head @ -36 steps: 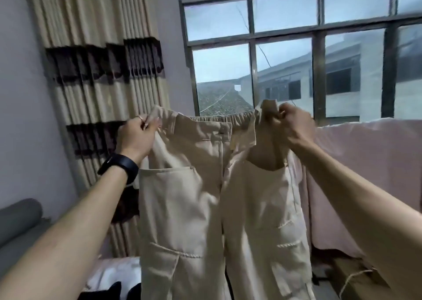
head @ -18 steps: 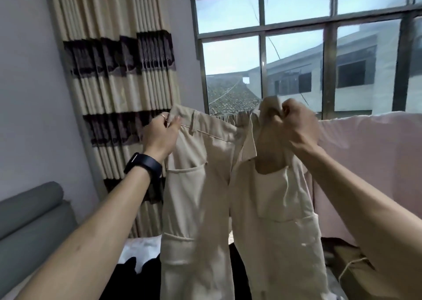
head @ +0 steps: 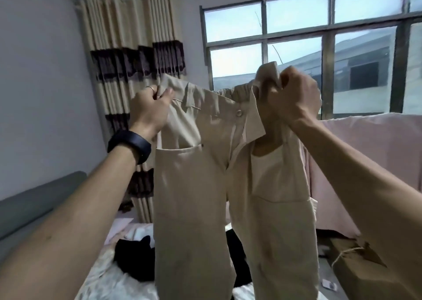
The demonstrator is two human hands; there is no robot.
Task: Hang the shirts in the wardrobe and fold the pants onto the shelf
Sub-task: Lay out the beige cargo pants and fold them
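pants [head: 194, 197]: beige woven cloth, matt, smooth with soft creases. waistband [head: 225, 93] between left hand [head: 149, 110] and right hand [head: 296, 98]: gathered elastic. button [head: 239, 113] just below it: looks like plastic, slight sheen. ring [head: 150, 88] on left hand: thin shiny metal. wristband [head: 130, 145] behind left hand: black, matt, rubbery. curtain [head: 137, 59] beyond left hand: pleated cloth, matt. sheet [head: 365, 151] beyond right hand: pink cloth, matt. garment [head: 134, 261] below left hand: black cloth, dull. box [head: 349, 267] below right hand: brown cardboard, matt, tied with rough twine [head: 347, 253].
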